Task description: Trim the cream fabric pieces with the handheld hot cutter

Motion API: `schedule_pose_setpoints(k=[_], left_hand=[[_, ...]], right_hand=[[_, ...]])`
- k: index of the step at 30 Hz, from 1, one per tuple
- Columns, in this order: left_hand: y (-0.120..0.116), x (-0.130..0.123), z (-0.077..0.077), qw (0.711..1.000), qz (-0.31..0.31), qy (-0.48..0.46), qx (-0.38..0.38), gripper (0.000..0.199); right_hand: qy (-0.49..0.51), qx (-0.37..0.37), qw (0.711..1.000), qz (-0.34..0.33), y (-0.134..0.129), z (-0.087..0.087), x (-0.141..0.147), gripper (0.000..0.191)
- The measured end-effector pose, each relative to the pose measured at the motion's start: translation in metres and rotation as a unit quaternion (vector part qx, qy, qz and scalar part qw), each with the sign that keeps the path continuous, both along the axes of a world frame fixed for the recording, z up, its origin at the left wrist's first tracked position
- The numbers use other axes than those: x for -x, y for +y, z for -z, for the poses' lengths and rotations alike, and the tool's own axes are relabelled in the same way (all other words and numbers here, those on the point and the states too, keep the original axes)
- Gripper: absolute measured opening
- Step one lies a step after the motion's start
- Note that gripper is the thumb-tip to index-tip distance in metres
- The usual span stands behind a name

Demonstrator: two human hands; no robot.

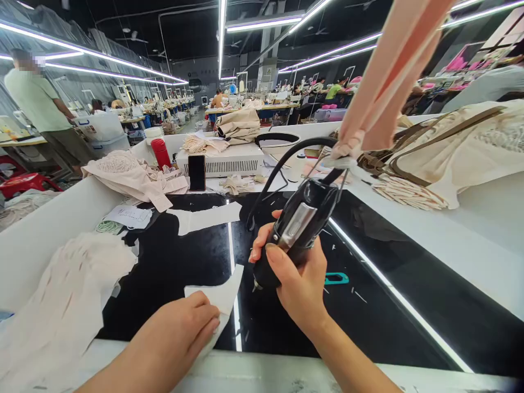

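Note:
My right hand is wrapped round a black corded hand tool with a silver plate on its side and a small metal tip pointing down at the left. Pink fabric strips tied to the tool's top run upward out of view. Closer to me, my left hand grips a small white fabric piece, its fingers closed over the near part. The tool's tip is to the right of this piece, apart from it. Another white fabric piece lies farther back on the glossy black work surface.
Pale cut fabric is heaped at left. A teal tool lies right of my right hand. Behind are a phone, a red bottle and a white vented box. Beige fabric is piled at right. A person stands at far left.

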State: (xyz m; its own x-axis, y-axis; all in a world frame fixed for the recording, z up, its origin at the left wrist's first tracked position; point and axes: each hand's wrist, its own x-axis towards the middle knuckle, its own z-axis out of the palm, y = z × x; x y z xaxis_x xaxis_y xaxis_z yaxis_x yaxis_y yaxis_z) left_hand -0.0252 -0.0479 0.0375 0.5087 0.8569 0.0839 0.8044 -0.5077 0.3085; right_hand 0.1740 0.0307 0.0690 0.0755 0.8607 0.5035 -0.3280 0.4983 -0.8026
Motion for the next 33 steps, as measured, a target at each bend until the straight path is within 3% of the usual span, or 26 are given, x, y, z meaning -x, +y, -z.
schedule_pose_setpoints(k=[4, 8, 12, 18, 33], left_hand=[[0.025, 0.0, -0.006, 0.999, 0.02, 0.008, -0.044, 0.007], [0.054, -0.001, -0.007, 0.994, 0.106, -0.03, -0.028, 0.03], [0.069, 0.002, -0.007, 0.989, 0.137, -0.021, 0.043, 0.044], [0.072, 0.013, 0.0, 0.987, 0.124, -0.014, 0.104, 0.04], [0.072, 0.016, 0.002, 0.989, 0.121, -0.025, 0.083, 0.037]], right_hand=[[0.006, -0.002, 1.0, -0.014, 0.0, 0.003, 0.007, 0.021], [0.009, 0.012, 1.0, -0.007, 0.002, 0.003, 0.014, 0.02], [0.009, 0.036, 0.999, -0.022, 0.002, 0.002, 0.022, 0.023], [0.002, 0.033, 0.999, -0.026, 0.003, 0.001, 0.03, 0.023], [-0.021, 0.02, 0.999, -0.026, 0.004, 0.007, 0.036, 0.024]])
